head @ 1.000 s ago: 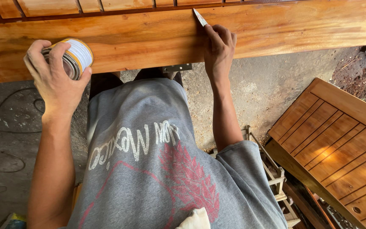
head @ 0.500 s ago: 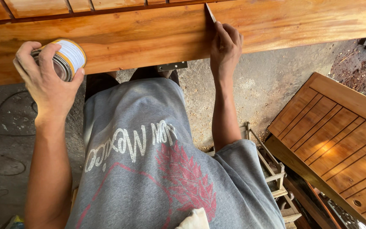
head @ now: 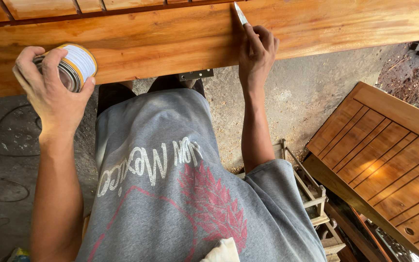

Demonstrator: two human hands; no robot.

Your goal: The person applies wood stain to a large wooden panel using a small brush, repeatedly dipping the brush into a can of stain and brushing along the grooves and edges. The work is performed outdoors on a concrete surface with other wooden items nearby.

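**Filling the wood, slow and neat**

The right hand (head: 257,51) holds a thin flat blade (head: 240,13) pinched in its fingers. The tip of the blade touches the big shiny wooden panel (head: 170,39), up near a groove at its top edge. The left hand (head: 49,87) is wrapped around a small round can (head: 73,65). The can is tipped on its side, just in front of the wood. The two hands are well apart.

To do this part well, I think the blade should lie almost flat and slide gently, so it does not scratch the shiny wood. The can should stay close, so the blade can dip in fast. It should also tip back up a bit, so nothing drips on the grey shirt (head: 170,194) below.
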